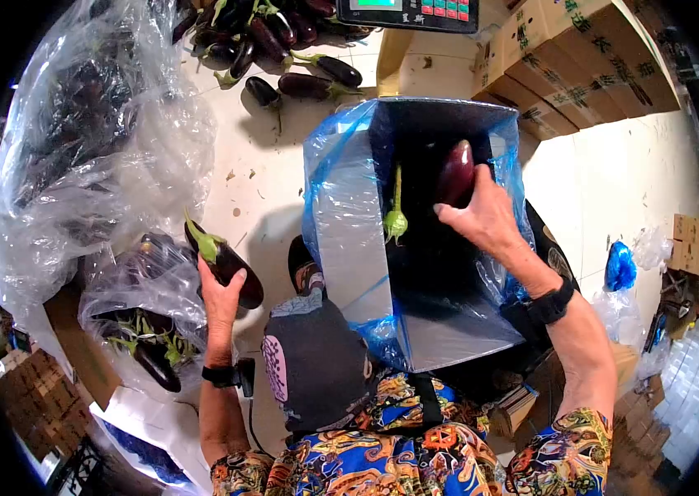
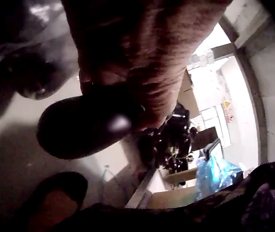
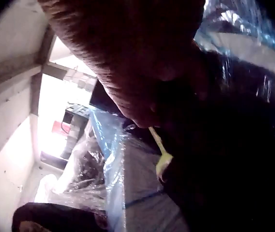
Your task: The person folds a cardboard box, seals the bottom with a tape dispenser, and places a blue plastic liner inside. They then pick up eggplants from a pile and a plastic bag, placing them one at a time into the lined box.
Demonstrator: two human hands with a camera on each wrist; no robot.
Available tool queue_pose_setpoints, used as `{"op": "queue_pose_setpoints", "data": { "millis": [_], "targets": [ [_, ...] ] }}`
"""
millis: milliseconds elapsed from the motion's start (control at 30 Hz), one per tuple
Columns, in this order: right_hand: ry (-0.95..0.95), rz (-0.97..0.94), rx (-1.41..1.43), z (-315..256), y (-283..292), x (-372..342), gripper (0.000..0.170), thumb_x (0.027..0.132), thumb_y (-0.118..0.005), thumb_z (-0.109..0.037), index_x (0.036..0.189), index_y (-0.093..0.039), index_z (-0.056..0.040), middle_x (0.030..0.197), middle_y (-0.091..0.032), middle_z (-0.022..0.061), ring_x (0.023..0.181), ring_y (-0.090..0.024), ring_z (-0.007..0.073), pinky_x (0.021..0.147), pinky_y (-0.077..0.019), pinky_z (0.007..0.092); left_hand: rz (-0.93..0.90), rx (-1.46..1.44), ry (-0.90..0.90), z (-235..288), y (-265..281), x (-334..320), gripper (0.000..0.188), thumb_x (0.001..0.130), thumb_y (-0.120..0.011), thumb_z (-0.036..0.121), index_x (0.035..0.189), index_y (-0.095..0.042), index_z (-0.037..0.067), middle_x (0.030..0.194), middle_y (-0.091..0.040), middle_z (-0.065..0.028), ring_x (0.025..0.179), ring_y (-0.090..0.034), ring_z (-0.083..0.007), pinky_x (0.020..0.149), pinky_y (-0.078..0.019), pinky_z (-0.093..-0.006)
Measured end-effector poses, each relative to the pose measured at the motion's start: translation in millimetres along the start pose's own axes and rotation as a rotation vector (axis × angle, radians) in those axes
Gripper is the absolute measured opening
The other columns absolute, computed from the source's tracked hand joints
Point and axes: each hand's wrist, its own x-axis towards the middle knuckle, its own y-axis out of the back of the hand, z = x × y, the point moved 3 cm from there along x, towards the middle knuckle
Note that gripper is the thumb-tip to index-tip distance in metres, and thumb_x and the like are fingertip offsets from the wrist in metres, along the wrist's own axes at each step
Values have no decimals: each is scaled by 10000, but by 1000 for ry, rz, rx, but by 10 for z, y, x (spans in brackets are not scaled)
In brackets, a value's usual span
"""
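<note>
In the head view the left hand (image 1: pixel 221 298) grips a dark eggplant (image 1: pixel 232 266) with a green stem, left of the box. That eggplant (image 2: pixel 79 126) shows as a dark rounded end under the left hand (image 2: pixel 137 58) in the left wrist view. Inside the box (image 1: pixel 354 240), lined with blue plastic, the right hand (image 1: pixel 490 217) holds a purple eggplant (image 1: pixel 457 175) between thumb and fingers. A green stem (image 1: pixel 397 221) shows to its left in the box; the box's interior is very dark. In the right wrist view the right hand (image 3: pixel 142 63) hides what it holds.
Several loose eggplants (image 1: pixel 271 41) lie on the floor at the top, beside a scale (image 1: pixel 407 12). Clear plastic bags (image 1: pixel 151 124) with eggplants are at the left. Cardboard boxes (image 1: pixel 572 66) stand at the upper right. A blue bag (image 1: pixel 620 266) lies at the right.
</note>
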Motion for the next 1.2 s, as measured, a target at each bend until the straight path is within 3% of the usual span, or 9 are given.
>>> {"op": "queue_pose_setpoints", "data": {
  "millis": [100,133,300,567,667,833,1000,1133,1200],
  "targets": [
    [-17,19,168,111,301,-53,691,676,-782,-363,1161,-507,45,1034,-656,229,976,-650,333,875,-502,390,-76,-59,-75,408,79,118,844,717,-743,126,1435,-315,12,1286,-512,-159,1168,-512,-260,1017,-407,-352],
    [11,3,257,138,421,-78,733,658,-788,-428,1138,-509,52,1017,-656,263,971,-649,378,892,-496,416,-94,-126,-80,585,62,137,833,721,-741,119,1433,-321,19,1276,-515,-147,1158,-516,-249,1010,-414,-353],
    [47,11,776,97,951,-322,652,692,-819,-259,1218,-524,-11,1098,-635,107,1022,-609,205,950,-469,350,-158,-240,-217,1617,123,219,845,735,-743,174,1436,-295,24,1260,-498,-135,1125,-526,-240,997,-428,-367],
    [183,-53,1590,387,911,-355,467,880,-603,-261,1266,-528,-10,1179,-628,128,1092,-592,242,979,-447,402,-447,-248,-467,3257,-204,65,978,724,-753,245,1504,-191,64,1332,-455,-162,1189,-501,-260,1030,-402,-396],
    [251,-188,2054,515,964,-325,423,957,-509,-307,1233,-558,11,1145,-662,162,1053,-641,274,924,-511,428,-679,-315,-350,3446,-577,18,997,720,-779,243,1508,-191,75,1328,-473,-138,1192,-507,-248,1012,-421,-396],
    [150,24,1904,473,1085,-378,559,972,-434,-415,1242,-459,73,1016,-600,234,804,-670,291,708,-600,335,-934,-224,-272,3500,-1070,-112,942,712,-779,166,1457,-210,70,1313,-471,-149,1213,-487,-260,1034,-407,-400],
    [154,-117,2090,689,898,-400,605,980,-416,-425,1257,-443,112,1079,-577,250,957,-633,315,795,-585,393,-767,-31,-322,3232,-1845,-282,920,671,-784,246,1379,-232,40,1276,-492,-223,1220,-500,-345,1046,-391,-389],
    [130,-177,2197,707,889,-435,620,982,-420,-416,1284,-422,126,1139,-554,255,1004,-620,317,851,-567,416,-632,-6,-328,3234,-2331,-362,798,668,-756,228,1275,-273,36,1079,-592,-299,1057,-576,-487,928,-473,-491],
    [154,-187,2222,719,902,-434,627,983,-418,-417,1291,-414,129,1148,-550,253,1019,-617,319,866,-561,423,-584,16,-319,3196,-2415,-483,772,666,-755,226,1260,-295,47,1071,-601,-264,1037,-592,-460,923,-476,-476]
  ]
}}
